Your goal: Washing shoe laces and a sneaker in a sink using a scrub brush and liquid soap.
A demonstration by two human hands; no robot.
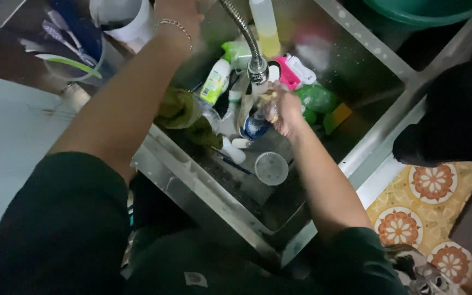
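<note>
My right hand (pixel 284 111) is closed around a small clear container with a blue base (pixel 255 127), holding it just under the faucet nozzle (pixel 258 69) over the steel sink (pixel 203 188). A flexible metal hose (pixel 240 26) leads up from the nozzle. My left arm reaches to the top of the view. A thin bracelet (pixel 175 25) circles the wrist, and my left hand (pixel 180 7) is mostly cut off by the frame edge near the faucet's base, so its grip is hidden.
In the sink lie a round clear lid (pixel 271 168), white pieces, a green-labelled bottle (pixel 216 82), a pink and white item (pixel 294 71) and green sponges (pixel 317 98). An olive cloth (pixel 179 111) drapes the rim. A utensil holder (pixel 75 52) stands left, a green basin (pixel 422 12) top right.
</note>
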